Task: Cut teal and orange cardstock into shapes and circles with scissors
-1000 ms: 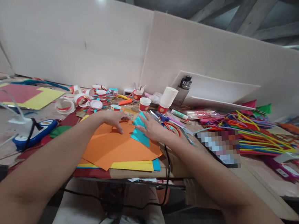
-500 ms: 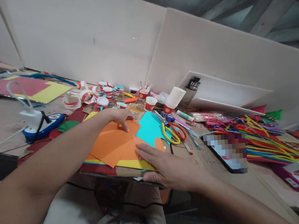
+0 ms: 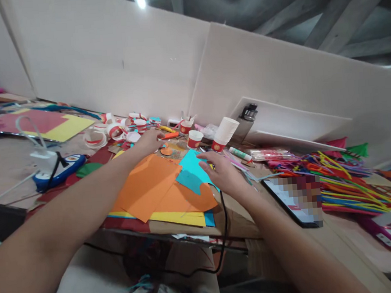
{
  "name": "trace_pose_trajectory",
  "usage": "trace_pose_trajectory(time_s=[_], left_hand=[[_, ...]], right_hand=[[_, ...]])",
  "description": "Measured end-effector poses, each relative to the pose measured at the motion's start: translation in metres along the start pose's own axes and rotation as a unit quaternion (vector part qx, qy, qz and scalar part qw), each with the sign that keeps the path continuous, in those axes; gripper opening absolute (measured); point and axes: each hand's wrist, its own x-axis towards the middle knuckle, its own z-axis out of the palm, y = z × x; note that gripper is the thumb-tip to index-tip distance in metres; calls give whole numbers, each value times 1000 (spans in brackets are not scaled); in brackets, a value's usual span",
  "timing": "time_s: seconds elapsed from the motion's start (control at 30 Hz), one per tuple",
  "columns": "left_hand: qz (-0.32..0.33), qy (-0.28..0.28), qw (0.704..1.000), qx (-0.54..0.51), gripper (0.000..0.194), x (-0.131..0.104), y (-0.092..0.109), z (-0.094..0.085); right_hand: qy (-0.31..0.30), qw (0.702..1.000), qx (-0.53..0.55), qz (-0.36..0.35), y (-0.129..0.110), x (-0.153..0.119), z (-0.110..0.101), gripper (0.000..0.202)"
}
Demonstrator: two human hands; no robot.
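My left hand (image 3: pixel 152 141) reaches across the table with its fingers bent downward and partly hidden. It is beside a small round orange piece (image 3: pixel 166 150) and an orange-handled tool (image 3: pixel 170 135); whether it grips anything is unclear. My right hand (image 3: pixel 222 170) hovers over the cyan paper (image 3: pixel 190 171), thumb and fingers apart. A bit of yellow (image 3: pixel 212 167) shows between them, while the scissors that lay there are covered by the hand. Orange paper sheets (image 3: pixel 144 186) lie fanned between my arms, over yellow paper (image 3: pixel 177 219).
Paper cups stand behind: a single cup (image 3: pixel 194 140) and a leaning stack (image 3: pixel 226 132). A glue stick (image 3: pixel 240 154), a phone (image 3: pixel 289 202) and pipe cleaners (image 3: pixel 351 188) lie right. A blue power strip (image 3: pixel 60 170) sits left. A black cable (image 3: pixel 225 221) hangs over the front edge.
My right hand has lifted off the front of the papers and moved forward and right, over the scissors. My left hand has moved farther away, off the orange paper. The view has tilted slightly.
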Motion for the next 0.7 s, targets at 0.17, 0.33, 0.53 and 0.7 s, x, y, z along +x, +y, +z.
trace_pose_trajectory(time_s=[0.17, 0.33, 0.53, 0.7], left_hand=[[-1, -41, 995, 90, 40, -6, -4, 14], [-18, -67, 990, 120, 31, -6, -3, 14], [-26, -45, 992, 115, 20, -1, -8, 10], [78, 67, 994, 42, 20, -7, 4, 4]], right_hand=[[-141, 983, -119, -8, 1, -6, 25, 47], [-132, 990, -9, 45, -13, -7, 19, 41], [-74, 988, 114, 78, -5, -7, 28, 48], [11, 977, 197, 84, 5, -5, 33, 34]])
